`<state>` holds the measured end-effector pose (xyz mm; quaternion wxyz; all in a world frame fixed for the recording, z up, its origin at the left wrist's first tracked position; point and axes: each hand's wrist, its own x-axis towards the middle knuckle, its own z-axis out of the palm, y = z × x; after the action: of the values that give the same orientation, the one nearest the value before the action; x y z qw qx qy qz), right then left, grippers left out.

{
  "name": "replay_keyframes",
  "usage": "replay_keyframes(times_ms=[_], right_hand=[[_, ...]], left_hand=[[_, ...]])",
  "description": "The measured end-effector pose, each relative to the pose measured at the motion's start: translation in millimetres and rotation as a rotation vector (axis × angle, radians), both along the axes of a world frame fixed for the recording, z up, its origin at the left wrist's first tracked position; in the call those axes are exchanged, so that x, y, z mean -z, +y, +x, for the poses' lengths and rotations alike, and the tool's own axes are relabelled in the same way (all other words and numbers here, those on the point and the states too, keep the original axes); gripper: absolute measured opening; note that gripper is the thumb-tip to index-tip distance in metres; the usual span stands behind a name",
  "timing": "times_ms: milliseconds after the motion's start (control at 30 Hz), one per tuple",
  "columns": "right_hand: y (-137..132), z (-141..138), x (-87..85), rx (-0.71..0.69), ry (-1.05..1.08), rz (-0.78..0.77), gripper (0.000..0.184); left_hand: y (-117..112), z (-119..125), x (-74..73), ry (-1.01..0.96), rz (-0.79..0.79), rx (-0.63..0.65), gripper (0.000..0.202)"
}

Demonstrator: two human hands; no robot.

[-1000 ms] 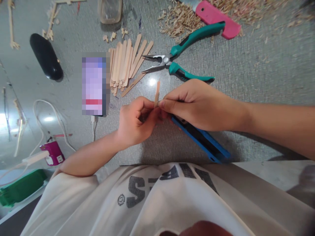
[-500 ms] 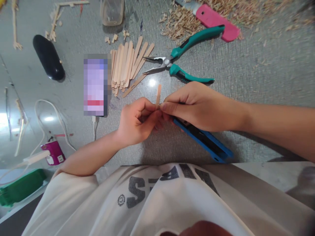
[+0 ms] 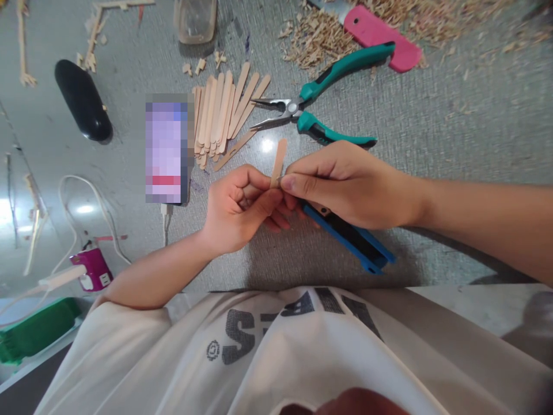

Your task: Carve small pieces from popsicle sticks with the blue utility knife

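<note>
My left hand (image 3: 239, 204) pinches the lower end of a wooden craft stick (image 3: 280, 158), which points up and away from me. My right hand (image 3: 349, 184) is closed around a long blue tool (image 3: 345, 237) with a dark channel along its body. The tool's rear end sticks out below the palm, while its front end is hidden by my fingers, so its kind cannot be made out. My right thumb tip is right against the stick's side, just above my left thumb. Other craft sticks (image 3: 213, 112) lie in a loose pile beyond my left hand.
Open green-handled pliers (image 3: 292, 108) lie beyond my hands, near a pink-handled folding saw (image 3: 380, 37) and wood shavings (image 3: 315, 40). On the left are a phone (image 3: 164, 150) with its cable, a black case (image 3: 83, 99) and a purple adapter (image 3: 95, 268). A plastic container (image 3: 195, 23) stands behind.
The craft stick has moved slightly away from me and tilts more to the right, with more of it showing. The blue tool's rear end has shifted left and away from me.
</note>
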<state>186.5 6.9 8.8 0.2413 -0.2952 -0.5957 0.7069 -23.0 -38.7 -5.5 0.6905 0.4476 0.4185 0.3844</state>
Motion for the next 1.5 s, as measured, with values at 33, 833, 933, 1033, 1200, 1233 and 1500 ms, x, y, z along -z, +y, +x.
replay_keyframes(times_ms=[33, 833, 933, 1033, 1200, 1233, 1500], right_hand=[[0, 0, -0.2, 0.0, -0.011, 0.012, 0.052], [-3, 0, -1.0, 0.045, -0.112, 0.04, 0.045], [-2, 0, -1.6, 0.05, -0.107, 0.03, 0.043], [-2, 0, -2.9, 0.042, -0.111, 0.022, 0.043], [-1, 1, -4.2, 0.043, -0.174, 0.053, 0.044], [-2, 0, -4.3, 0.046, -0.192, 0.059, 0.045], [-2, -1, -3.5, 0.028, -0.245, 0.03, 0.046]], left_hand=[[0, 0, -0.1, 0.016, 0.001, -0.003, 0.041], [-4, 4, -2.9, 0.124, 0.018, -0.046, 0.049], [-3, 5, -2.6, 0.102, 0.035, -0.05, 0.047], [-3, 5, -1.9, 0.101, 0.044, -0.052, 0.044], [-5, 3, 0.7, 0.117, 0.058, -0.045, 0.042], [-6, 3, 1.8, 0.123, 0.07, -0.043, 0.041], [-12, -1, 12.4, 0.186, 0.181, -0.004, 0.03]])
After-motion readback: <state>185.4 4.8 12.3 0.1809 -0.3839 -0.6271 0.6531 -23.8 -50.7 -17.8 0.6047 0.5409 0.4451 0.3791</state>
